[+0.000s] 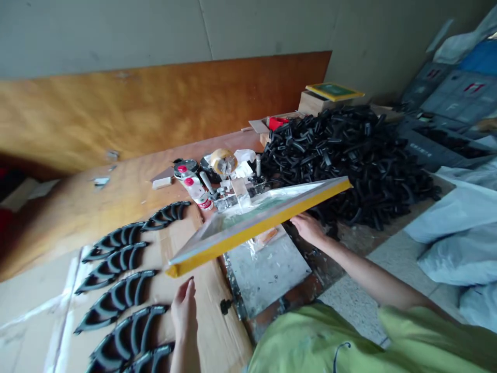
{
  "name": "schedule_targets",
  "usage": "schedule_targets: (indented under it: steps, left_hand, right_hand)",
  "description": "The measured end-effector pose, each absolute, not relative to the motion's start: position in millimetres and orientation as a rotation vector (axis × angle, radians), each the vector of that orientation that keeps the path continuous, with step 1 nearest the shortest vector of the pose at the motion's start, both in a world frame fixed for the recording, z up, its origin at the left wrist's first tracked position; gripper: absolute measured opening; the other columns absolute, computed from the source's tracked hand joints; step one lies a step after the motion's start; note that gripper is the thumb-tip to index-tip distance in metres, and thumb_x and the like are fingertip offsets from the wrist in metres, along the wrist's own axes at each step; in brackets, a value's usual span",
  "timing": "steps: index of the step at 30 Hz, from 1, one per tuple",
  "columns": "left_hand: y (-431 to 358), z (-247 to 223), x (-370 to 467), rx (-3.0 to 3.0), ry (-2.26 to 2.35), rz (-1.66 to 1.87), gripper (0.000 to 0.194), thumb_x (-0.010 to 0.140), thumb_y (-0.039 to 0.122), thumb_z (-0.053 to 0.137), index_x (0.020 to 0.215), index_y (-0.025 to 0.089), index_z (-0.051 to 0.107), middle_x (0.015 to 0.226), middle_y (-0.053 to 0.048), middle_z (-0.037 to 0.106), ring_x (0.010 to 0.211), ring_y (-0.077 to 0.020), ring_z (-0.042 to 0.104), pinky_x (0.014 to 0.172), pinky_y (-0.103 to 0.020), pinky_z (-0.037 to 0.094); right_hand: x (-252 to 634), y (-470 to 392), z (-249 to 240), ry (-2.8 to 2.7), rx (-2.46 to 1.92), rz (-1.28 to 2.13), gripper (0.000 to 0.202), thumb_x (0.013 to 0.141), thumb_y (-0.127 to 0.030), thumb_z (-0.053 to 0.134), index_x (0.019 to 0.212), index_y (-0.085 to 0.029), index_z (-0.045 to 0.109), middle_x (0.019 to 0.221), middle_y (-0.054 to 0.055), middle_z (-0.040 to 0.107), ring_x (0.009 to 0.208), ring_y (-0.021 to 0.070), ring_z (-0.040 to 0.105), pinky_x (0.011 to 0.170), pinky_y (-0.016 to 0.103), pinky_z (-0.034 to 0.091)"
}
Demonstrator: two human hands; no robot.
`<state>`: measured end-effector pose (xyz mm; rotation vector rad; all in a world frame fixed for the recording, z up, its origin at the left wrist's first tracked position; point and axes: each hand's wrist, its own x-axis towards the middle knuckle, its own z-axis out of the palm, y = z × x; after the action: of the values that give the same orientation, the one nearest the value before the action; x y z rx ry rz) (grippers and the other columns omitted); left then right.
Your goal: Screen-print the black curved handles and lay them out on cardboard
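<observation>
Yellow-edged frame: it tilts above the metal plate, hiding the plate's far part; what hangs under its mesh is too blurred to name.
Right hand: the hand reaches just past the frame's near edge, beside the black pile; its fingertips are partly lost there, so I can't tell how far they part or whether they grip anything.
Left hand: the hand hovers near the frame's low corner, apart from it, thumb close to the fingers; the palm is turned from me, so I can't tell whether it has hold of anything.
Curved black pieces: these lie in rows on cardboard, the nearest row cut off.
</observation>
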<state>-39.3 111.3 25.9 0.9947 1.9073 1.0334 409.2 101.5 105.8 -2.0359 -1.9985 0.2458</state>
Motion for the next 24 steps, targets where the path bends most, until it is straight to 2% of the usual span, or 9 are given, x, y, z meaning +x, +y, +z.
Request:
schedule_targets:
  steps: [5,7,10,13,15,20,24]
  left_hand:
    - [72,46,-4,0.831,1.834,1.12,0.048,0.064,0.049,0.067,0.099,0.017,0.068,0.103,-0.007,0.07,0.096,-0.0257,0.066,0.092,-0.044,0.05]
    - [61,50,7,0.802,1.817,1.172,0.046,0.063,0.048,0.069,0.097,0.017,0.068,0.102,-0.007,0.07,0.097,-0.0249,0.066,0.093,-0.043,0.051]
    - [48,53,19,0.758,1.796,1.225,0.045,0.061,0.048,0.071,0.092,0.017,0.068,0.102,-0.007,0.069,0.099,-0.0246,0.064,0.092,-0.042,0.051]
    - [40,57,26,0.723,1.799,1.262,0.045,0.061,0.049,0.072,0.091,0.016,0.068,0.101,-0.009,0.069,0.1,-0.0245,0.063,0.091,-0.042,0.051]
    - [37,63,32,0.712,1.809,1.292,0.045,0.062,0.05,0.072,0.091,0.016,0.068,0.1,-0.009,0.069,0.099,-0.0238,0.063,0.09,-0.041,0.051]
    - [47,86,63,0.785,1.744,1.299,0.045,0.065,0.051,0.071,0.094,0.016,0.068,0.102,-0.009,0.069,0.093,-0.0206,0.064,0.086,-0.036,0.051]
    - [52,96,81,0.845,1.684,1.285,0.045,0.068,0.051,0.07,0.095,0.015,0.069,0.098,-0.008,0.069,0.093,-0.02,0.064,0.084,-0.032,0.051]
  right_hand:
    - [486,115,107,-1.679,-2.559,0.044,0.029,0.085,-0.011,0.047,0.112,-0.011,0.058,0.11,0.019,0.063,0.107,0.0262,0.057,0.085,0.033,0.046]
    - [502,111,97,-1.591,-2.67,0.154,0.035,0.085,-0.016,0.05,0.119,-0.009,0.052,0.104,0.02,0.064,0.103,0.0285,0.059,0.081,0.035,0.047]
    - [524,98,79,-1.537,-2.649,0.384,0.044,0.084,-0.02,0.055,0.126,-0.011,0.046,0.094,0.016,0.067,0.095,0.0278,0.064,0.079,0.036,0.047]
    - [532,90,70,-1.448,-2.379,0.379,0.048,0.081,-0.021,0.062,0.126,-0.015,0.047,0.098,0.012,0.068,0.093,0.0251,0.065,0.081,0.035,0.048]
    - [518,94,74,-1.495,-2.098,0.304,0.044,0.079,-0.022,0.065,0.121,-0.017,0.053,0.102,0.01,0.066,0.094,0.0237,0.064,0.084,0.035,0.049]
    - [415,132,83,-1.989,-1.345,0.307,0.025,0.083,-0.02,0.064,0.108,-0.02,0.068,0.106,0.007,0.066,0.1,0.0209,0.06,0.092,0.034,0.047]
    - [350,161,71,-2.297,-1.071,0.363,0.018,0.082,-0.013,0.064,0.097,-0.019,0.073,0.098,0.008,0.069,0.097,0.0208,0.059,0.089,0.035,0.047]
